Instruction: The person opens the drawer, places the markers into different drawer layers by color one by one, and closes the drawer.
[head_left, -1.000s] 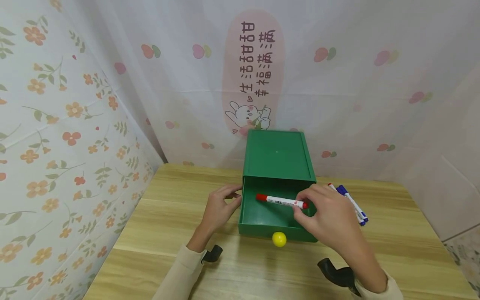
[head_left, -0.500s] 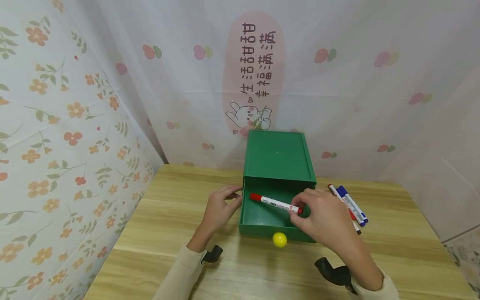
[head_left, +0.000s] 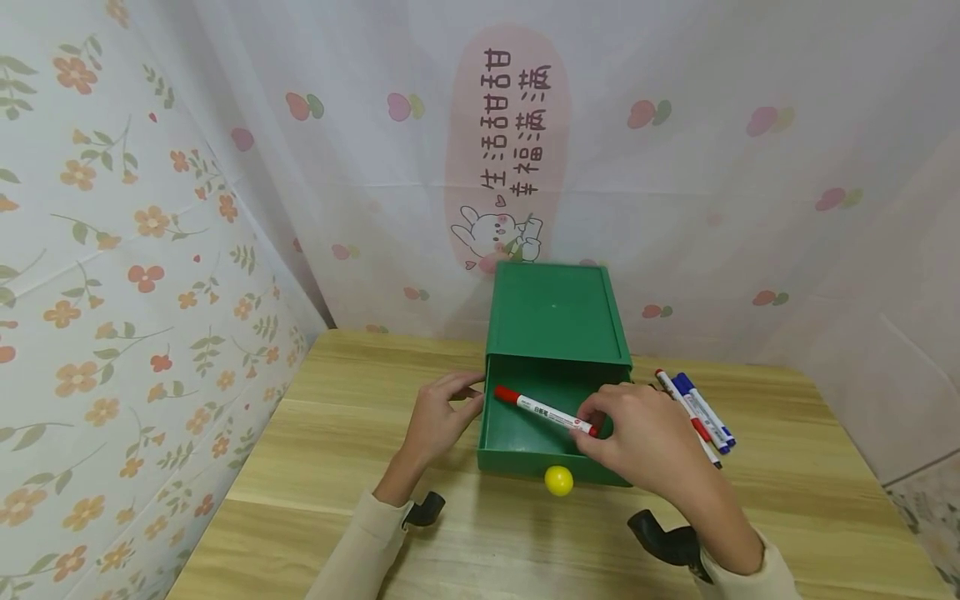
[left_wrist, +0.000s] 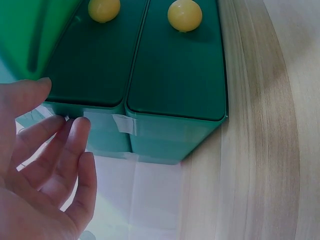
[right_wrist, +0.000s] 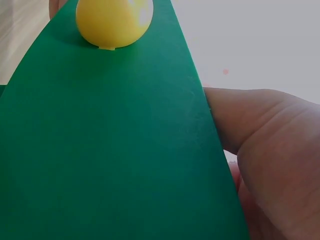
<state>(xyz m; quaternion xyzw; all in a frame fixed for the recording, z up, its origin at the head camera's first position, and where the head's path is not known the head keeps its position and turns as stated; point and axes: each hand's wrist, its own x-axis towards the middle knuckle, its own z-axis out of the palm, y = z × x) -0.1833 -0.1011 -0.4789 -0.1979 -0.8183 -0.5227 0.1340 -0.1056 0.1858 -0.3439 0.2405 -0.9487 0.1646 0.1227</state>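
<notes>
A green drawer cabinet (head_left: 558, 312) stands against the curtain, its top drawer (head_left: 525, 461) pulled out with a yellow knob (head_left: 558, 481) on the front. My right hand (head_left: 648, 433) pinches the lower right end of a red-capped white whiteboard marker (head_left: 543, 410), which slants inside the drawer. In the right wrist view the drawer front hides the marker, and the thumb (right_wrist: 265, 120) shows behind its edge. At the cabinet's left side my left hand (head_left: 441, 415) rests with loosely bent fingers. The left wrist view has its fingertips (left_wrist: 80, 127) against the cabinet's side.
Several markers (head_left: 697, 408) with blue, red and black caps lie on the wooden table (head_left: 360, 392) right of the cabinet. Two closed drawer fronts (left_wrist: 175, 75) with yellow knobs sit below the pulled-out drawer. Curtains (head_left: 337, 167) stand behind and at the left.
My right hand has moved left and slightly down toward the viewer with the marker, whose slant has grown steeper. More of the markers at the right now show. The left hand stays put.
</notes>
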